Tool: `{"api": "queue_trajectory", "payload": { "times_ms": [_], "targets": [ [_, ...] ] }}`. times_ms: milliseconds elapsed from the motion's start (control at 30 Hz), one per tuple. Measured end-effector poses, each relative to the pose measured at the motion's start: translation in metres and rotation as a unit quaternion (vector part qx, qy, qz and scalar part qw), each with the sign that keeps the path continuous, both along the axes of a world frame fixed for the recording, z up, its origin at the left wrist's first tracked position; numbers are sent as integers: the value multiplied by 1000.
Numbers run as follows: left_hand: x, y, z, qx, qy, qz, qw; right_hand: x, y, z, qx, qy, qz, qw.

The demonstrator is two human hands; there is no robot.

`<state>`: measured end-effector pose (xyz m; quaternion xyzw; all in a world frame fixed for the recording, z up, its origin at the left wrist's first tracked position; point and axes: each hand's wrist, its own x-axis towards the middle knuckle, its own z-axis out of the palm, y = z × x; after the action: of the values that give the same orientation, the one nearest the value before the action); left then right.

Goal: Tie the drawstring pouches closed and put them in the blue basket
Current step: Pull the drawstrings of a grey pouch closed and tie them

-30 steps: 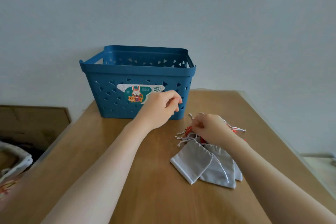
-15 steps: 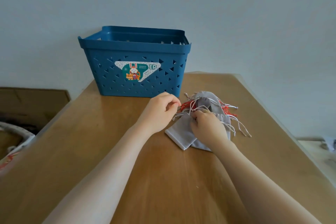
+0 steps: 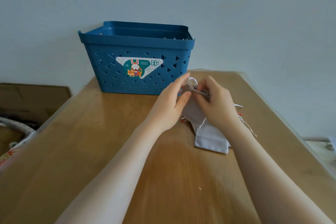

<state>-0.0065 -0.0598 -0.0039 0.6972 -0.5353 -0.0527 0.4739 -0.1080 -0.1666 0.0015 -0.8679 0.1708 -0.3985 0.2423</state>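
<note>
A grey drawstring pouch [image 3: 192,111] is lifted just above the wooden table, between my two hands. My right hand [image 3: 216,103] pinches its gathered neck, where a white cord loop [image 3: 192,80] sticks up. My left hand [image 3: 171,103] has its thumb against the pouch's left side and its fingers reach toward the cord. More grey pouches [image 3: 211,139] lie flat on the table under my right wrist, with white strings and red beads [image 3: 241,114] trailing to the right. The blue basket [image 3: 134,42] stands behind my hands at the table's far edge.
The wooden table [image 3: 91,151] ends close on the left and on the right. A brown cardboard box [image 3: 32,96] and a light round rim [image 3: 18,127] sit lower at the left. A plain wall rises right behind the basket.
One pouch has come up off the pile between both hands. My right hand has moved to its neck and my left hand has opened beside it. The view has tilted a little.
</note>
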Motion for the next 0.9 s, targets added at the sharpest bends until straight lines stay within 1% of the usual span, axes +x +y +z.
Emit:
{"api": "queue_trajectory", "payload": {
  "times_ms": [100, 133, 200, 267, 333, 367, 400, 433, 500, 533, 567, 700, 767, 800, 867, 900],
  "targets": [
    [6, -10, -3, -27, -25, 27, 999, -1, -8, 3, 33, 41, 41, 998],
    [10, -12, -5, -17, -61, 58, 996, -1, -9, 3, 41, 50, 50, 997],
    [16, -16, -12, 27, -158, 130, 978, 0, -13, 3, 54, 53, 55, 996],
    [21, -15, -18, 44, -225, 161, 960, 2, -13, 3, 45, 67, 52, 995],
    [28, -10, -19, 34, -261, 167, 950, 2, -14, 3, 31, 78, 45, 995],
    [32, -6, -20, 32, -268, 169, 948, 2, -15, 3, 21, 86, 39, 995],
    [34, -3, -17, 38, -253, 164, 953, 0, -16, 4, 6, 100, 30, 994],
    [35, 0, -15, 55, -203, 148, 967, -1, -18, 4, -12, 119, 18, 993],
    [31, 4, -9, 82, -28, 103, 991, -1, -21, 4, -31, 148, -10, 988],
    [28, 4, -8, 69, 47, 90, 992, -2, -22, 3, -29, 158, -24, 987],
    [25, 5, -6, 45, 91, 86, 991, -2, -23, 3, -26, 169, -34, 985],
    [18, 3, -5, -36, 155, 106, 982, -7, -27, 6, -33, 243, -43, 969],
    [18, 2, -4, -59, 224, 120, 965, -11, -28, 7, -4, 262, -29, 965],
    [19, 0, -4, -64, 267, 130, 953, -13, -29, 8, 18, 251, -28, 968],
    [19, -1, -1, -76, 374, 131, 915, -17, -29, 8, 78, 195, -26, 977],
    [19, -1, 1, -89, 436, 116, 888, -18, -30, 8, 124, 159, -17, 979]
  ]
}}
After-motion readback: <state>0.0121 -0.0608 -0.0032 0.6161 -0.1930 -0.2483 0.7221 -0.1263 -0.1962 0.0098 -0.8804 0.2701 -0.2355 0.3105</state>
